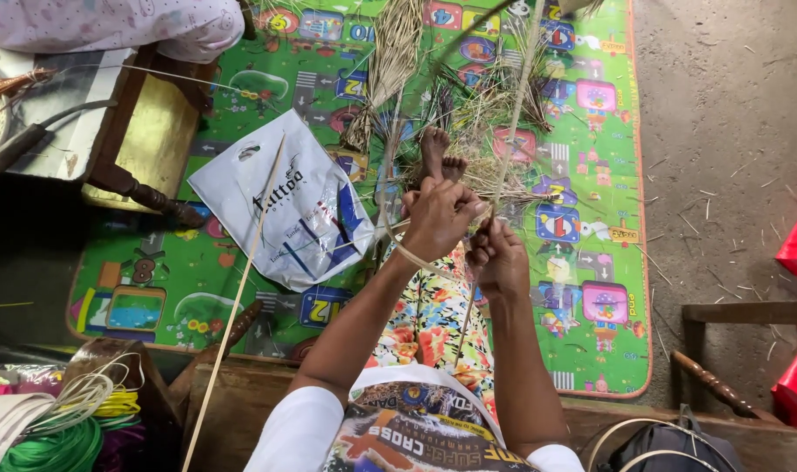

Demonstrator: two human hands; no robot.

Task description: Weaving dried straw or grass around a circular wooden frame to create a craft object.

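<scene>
My left hand (438, 217) is closed around a bundle of thin dry straw strips (496, 170), held over my lap just in front of my bare feet (439, 155). My right hand (496, 260) grips a long pale strip (516, 96) that runs up and away to the top of the view and down past my knee. A curved strip loops under my left wrist. Loose straw and dry fibres (389, 61) lie heaped on the colourful play mat (591, 262) beyond my feet.
A white plastic bag (280, 205) lies left of my legs with a long cane stick (236, 306) across it. A wooden stool (145, 140) stands at upper left beside another person's patterned clothing (110, 22). Coils of green and yellow cord (57, 428) sit bottom left. A wooden chair (730, 350) is at right.
</scene>
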